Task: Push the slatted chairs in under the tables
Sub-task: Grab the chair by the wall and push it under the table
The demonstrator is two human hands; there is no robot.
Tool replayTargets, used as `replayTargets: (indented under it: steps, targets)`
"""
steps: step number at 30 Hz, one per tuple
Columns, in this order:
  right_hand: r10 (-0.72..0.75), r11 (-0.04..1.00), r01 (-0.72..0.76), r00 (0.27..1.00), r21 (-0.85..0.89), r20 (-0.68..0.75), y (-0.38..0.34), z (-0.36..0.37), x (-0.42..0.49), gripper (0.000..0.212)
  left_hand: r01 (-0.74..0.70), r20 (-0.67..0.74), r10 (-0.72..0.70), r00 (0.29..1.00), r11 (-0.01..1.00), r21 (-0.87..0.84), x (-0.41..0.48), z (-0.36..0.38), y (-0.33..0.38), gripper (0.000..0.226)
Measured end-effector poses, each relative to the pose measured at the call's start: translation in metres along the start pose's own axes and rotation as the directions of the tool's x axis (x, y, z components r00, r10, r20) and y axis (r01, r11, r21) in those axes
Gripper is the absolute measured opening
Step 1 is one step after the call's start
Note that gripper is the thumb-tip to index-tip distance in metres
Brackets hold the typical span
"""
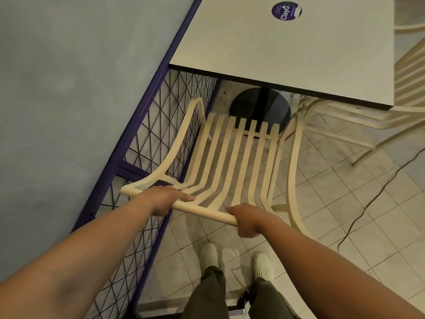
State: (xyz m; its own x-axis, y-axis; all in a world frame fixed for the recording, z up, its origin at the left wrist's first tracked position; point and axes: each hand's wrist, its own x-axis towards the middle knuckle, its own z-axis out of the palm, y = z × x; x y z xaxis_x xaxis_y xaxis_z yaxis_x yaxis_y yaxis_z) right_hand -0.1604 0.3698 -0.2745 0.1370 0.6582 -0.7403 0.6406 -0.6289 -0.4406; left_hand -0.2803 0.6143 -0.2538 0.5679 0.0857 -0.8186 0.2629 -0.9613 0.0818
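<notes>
A cream slatted chair (232, 155) stands in front of me, facing a grey square table (287, 54). The front of its seat reaches the table's black round base (259, 107), while the seat lies mostly out from under the tabletop. My left hand (165, 200) grips the left part of the chair's top rail, fingers curled over it. My right hand (247, 218) grips the same rail further right. My shoes show on the tiles just behind the chair.
A purple wire-mesh fence (147, 143) runs along the chair's left side, beside a blue wall. Another cream slatted chair (358, 118) sits at the table's right side. A black cable (377, 194) trails over the tiled floor at right. A round purple sticker (286, 10) lies on the tabletop.
</notes>
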Motion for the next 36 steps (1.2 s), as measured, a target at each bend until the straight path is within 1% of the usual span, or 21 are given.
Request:
replayTargets:
  steps: [4,6,8,10,15,20,24,29,36]
  targets:
    - [0.005,0.999,-0.003,0.999,0.033,-0.046,0.003,0.001,-0.005,0.042,-0.037,0.003,0.037,0.999,0.999,-0.026,-0.003,-0.001,-0.006,0.083]
    - [0.002,0.999,0.000,0.999,0.046,-0.044,0.006,0.003,-0.009,0.049,-0.034,0.009,0.034,0.999,0.999,-0.011,-0.006,0.000,-0.010,0.084]
    - [-0.005,0.999,0.007,0.999,0.049,-0.032,0.010,0.007,-0.013,0.063,-0.019,0.007,0.020,1.000,1.000,-0.004,-0.007,0.002,-0.012,0.091]
    - [-0.002,0.999,0.004,0.999,0.041,-0.037,0.011,0.010,-0.014,0.069,-0.019,0.010,0.019,1.000,1.000,-0.009,-0.007,0.003,-0.012,0.097]
    - [0.003,1.000,-0.002,0.999,0.004,-0.048,0.012,0.008,-0.009,0.062,-0.034,0.002,0.034,0.999,0.999,-0.003,0.000,0.002,-0.011,0.100]
    - [0.013,1.000,-0.011,0.998,0.021,-0.061,0.015,0.005,-0.004,0.063,-0.033,-0.003,0.033,0.999,0.999,0.008,0.005,-0.005,-0.012,0.099]
    - [0.000,1.000,0.003,0.997,0.028,-0.077,0.017,-0.002,-0.002,0.059,-0.028,-0.017,0.028,0.999,1.000,0.012,0.010,-0.012,-0.014,0.099]
    - [0.003,1.000,-0.001,0.996,0.020,-0.084,0.022,-0.015,-0.001,0.061,-0.046,-0.032,0.047,0.998,0.999,0.023,0.016,-0.023,-0.013,0.101]
    - [0.008,1.000,-0.007,0.996,0.016,-0.093,0.026,-0.018,0.001,0.061,-0.048,-0.029,0.049,0.998,0.998,0.036,0.019,-0.030,-0.009,0.097]
